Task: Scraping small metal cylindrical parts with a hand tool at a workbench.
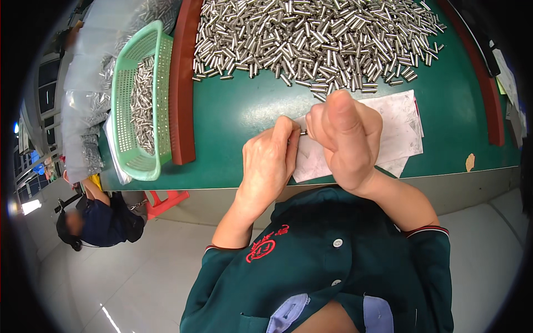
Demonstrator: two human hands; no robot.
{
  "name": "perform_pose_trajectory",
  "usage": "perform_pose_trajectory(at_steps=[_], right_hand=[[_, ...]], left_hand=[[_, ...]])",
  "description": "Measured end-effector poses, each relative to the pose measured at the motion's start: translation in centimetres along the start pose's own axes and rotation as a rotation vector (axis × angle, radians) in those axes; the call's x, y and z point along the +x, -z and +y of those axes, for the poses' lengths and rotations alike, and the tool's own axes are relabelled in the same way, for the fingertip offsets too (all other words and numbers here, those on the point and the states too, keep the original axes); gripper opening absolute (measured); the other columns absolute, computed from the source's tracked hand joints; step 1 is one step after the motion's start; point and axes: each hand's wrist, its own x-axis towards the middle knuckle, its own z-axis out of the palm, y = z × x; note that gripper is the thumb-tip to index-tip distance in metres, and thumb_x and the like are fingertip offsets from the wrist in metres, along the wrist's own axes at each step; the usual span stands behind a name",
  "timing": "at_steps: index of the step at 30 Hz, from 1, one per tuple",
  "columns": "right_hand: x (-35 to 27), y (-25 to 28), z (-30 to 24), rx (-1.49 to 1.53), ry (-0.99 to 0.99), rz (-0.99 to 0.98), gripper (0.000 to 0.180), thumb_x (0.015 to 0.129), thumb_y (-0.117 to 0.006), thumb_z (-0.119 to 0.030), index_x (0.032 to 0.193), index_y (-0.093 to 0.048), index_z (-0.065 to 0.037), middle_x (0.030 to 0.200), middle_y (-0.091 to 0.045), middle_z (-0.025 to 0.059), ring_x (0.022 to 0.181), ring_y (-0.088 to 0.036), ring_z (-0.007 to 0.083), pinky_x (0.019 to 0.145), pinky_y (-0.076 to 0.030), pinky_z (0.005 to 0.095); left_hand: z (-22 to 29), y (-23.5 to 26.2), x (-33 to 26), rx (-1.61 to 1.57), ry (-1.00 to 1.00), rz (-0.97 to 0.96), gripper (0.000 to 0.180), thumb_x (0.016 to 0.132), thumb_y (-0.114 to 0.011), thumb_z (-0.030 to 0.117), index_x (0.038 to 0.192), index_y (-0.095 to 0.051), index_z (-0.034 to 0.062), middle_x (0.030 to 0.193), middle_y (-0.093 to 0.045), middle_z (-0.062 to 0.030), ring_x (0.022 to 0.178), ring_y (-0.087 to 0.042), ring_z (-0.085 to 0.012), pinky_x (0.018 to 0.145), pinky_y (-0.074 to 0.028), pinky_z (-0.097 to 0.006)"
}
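A short, dark-looking metal pin (303, 132) shows in the small gap between my two hands. My left hand (267, 158) is closed, with its fingertips pinched round the pin's left end. My right hand (352, 139) is closed too, thumb raised toward the camera, its curled fingers at the pin's other end. Most of the pin is hidden by my fingers. Under both hands lie white paper sheets (397, 119) with grey smudges. Just beyond them, a large heap of shiny cylindrical metal pins (316, 41) spreads over the green tabletop (233, 111).
A pale green plastic basket (119, 139) with many pins stands at the left, outside a red-brown rail (183, 94). Another such rail (480, 72) borders the right side. Clear plastic bags (83, 105) of metal parts line the far left. A seated person (108, 222) is beyond.
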Motion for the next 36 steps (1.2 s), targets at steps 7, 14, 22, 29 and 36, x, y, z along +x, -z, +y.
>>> perform_pose_trajectory(at_steps=[7, 14, 22, 29, 36], right_hand=[[0.0, 1.3, -0.2, 0.156, 0.047, 0.07, 0.043, 0.092, -0.03, -0.026, 0.052, -0.026, -0.011, 0.043, -0.02, -0.004, 0.039, -0.017, 0.0066, 0.04, -0.017, 0.0245], [0.2, 1.5, -0.2, 0.298, -0.012, 0.091, 0.043, 0.092, -0.028, -0.025, 0.051, -0.026, -0.012, 0.042, -0.022, -0.0032, 0.038, -0.015, 0.0071, 0.039, -0.016, 0.024], [0.3, 1.4, -0.3, 0.32, -0.073, 0.107, 0.043, 0.092, -0.027, -0.025, 0.051, -0.026, -0.012, 0.041, -0.022, -0.0026, 0.038, -0.014, 0.0074, 0.039, -0.015, 0.0242], [0.3, 1.2, -0.4, 0.324, -0.07, 0.1, 0.044, 0.092, -0.027, -0.025, 0.051, -0.025, -0.012, 0.041, -0.023, -0.0025, 0.038, -0.014, 0.0074, 0.038, -0.015, 0.0241], [0.4, 1.2, 0.0, 0.303, -0.04, 0.062, 0.043, 0.092, -0.027, -0.025, 0.051, -0.026, -0.012, 0.042, -0.023, -0.0027, 0.038, -0.014, 0.007, 0.038, -0.015, 0.0238]], left_hand=[[0.2, 0.8, 0.1, -0.107, 0.05, -0.071, 0.009, 0.076, -0.055, 0.003, 0.079, -0.046, 0.0025, 0.056, -0.052, -0.014, 0.05, -0.052, -0.0313, 0.045, -0.039, -0.036], [0.3, 0.7, 0.0, -0.11, 0.04, -0.102, 0.012, 0.074, -0.057, 0.003, 0.079, -0.046, 0.0023, 0.054, -0.051, -0.0136, 0.048, -0.051, -0.03, 0.044, -0.038, -0.034], [0.5, 0.5, 0.2, -0.124, 0.056, -0.081, 0.011, 0.074, -0.058, 0.002, 0.073, -0.047, 0.0014, 0.053, -0.051, -0.0132, 0.047, -0.051, -0.0296, 0.044, -0.038, -0.034], [0.4, 0.5, 0.2, -0.145, 0.073, -0.087, 0.01, 0.073, -0.058, 0.003, 0.072, -0.048, 0.0012, 0.054, -0.052, -0.0128, 0.046, -0.051, -0.0277, 0.044, -0.038, -0.033], [0.4, 0.6, 0.2, -0.148, 0.063, -0.074, 0.01, 0.073, -0.059, 0.002, 0.071, -0.049, 0.0013, 0.054, -0.052, -0.0126, 0.046, -0.051, -0.0276, 0.044, -0.038, -0.033]])
